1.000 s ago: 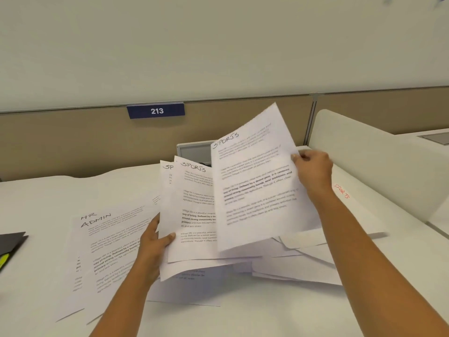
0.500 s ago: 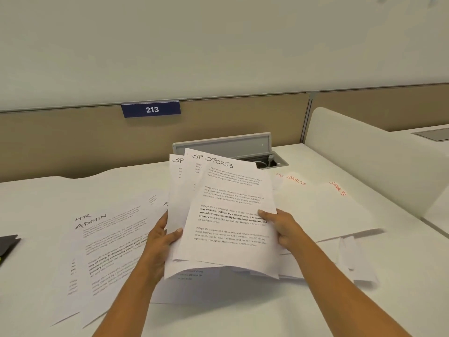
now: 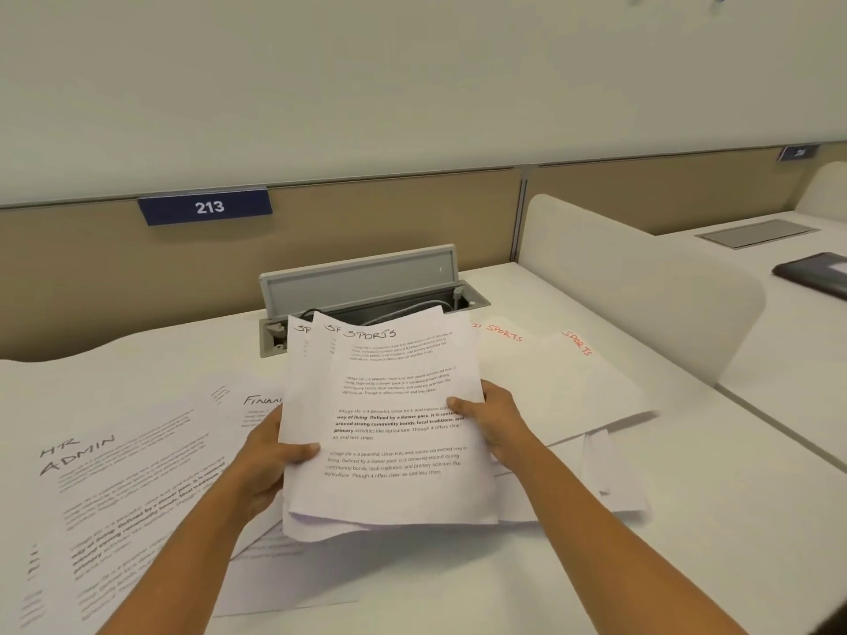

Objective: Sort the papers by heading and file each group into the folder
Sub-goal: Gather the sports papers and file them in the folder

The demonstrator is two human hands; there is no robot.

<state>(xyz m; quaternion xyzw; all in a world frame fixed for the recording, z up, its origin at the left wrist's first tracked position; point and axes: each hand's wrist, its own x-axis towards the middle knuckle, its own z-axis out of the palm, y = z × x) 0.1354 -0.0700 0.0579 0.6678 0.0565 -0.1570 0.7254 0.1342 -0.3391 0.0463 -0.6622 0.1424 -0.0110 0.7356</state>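
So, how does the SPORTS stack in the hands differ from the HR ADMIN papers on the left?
The SPORTS stack is held tilted up, gripped by the left hand and right hand; the HR ADMIN papers lie flat on the desk, untouched. The SPORTS stack has a one-line heading; the HR ADMIN papers have a two-line one. Both are white sheets with handwritten headings over printed text.

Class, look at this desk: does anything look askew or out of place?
Yes. The SPORTS papers between the left hand and right hand are fanned, top edges staggered. Loose sheets poke out crookedly under the folder.
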